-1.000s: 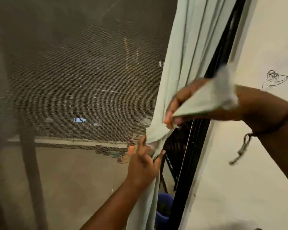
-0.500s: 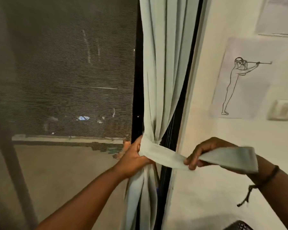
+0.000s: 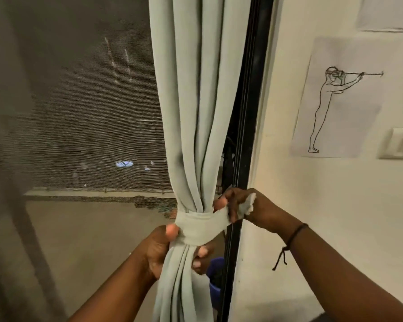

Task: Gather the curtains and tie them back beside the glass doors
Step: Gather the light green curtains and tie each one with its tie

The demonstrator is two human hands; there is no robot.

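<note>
We have the pale green curtain (image 3: 196, 112) gathered into one bunch against the black door frame (image 3: 249, 112), at the right edge of the glass door (image 3: 79, 112), with a matching fabric tie-back (image 3: 199, 225) wrapped round its waist. Our left hand (image 3: 163, 249) grips the bunch just under the band, thumb pressed on the band's left end and fingers curled round the folds. Our right hand (image 3: 240, 206) pinches the band's free end and draws it toward the frame.

We judge the cloth light, soft and limp: it compresses easily, holds no shape of its own, and probably slides unless the band stays taut. The best hold is where we have it, at the narrowed waist and on the loose tail.

The back of the wrap is hidden behind the folds, so we cannot tell how the band crosses there or whether any hook exists. The curtain's top and hem are cut off, and the dark scene beyond the glass is hard to make out.
</note>
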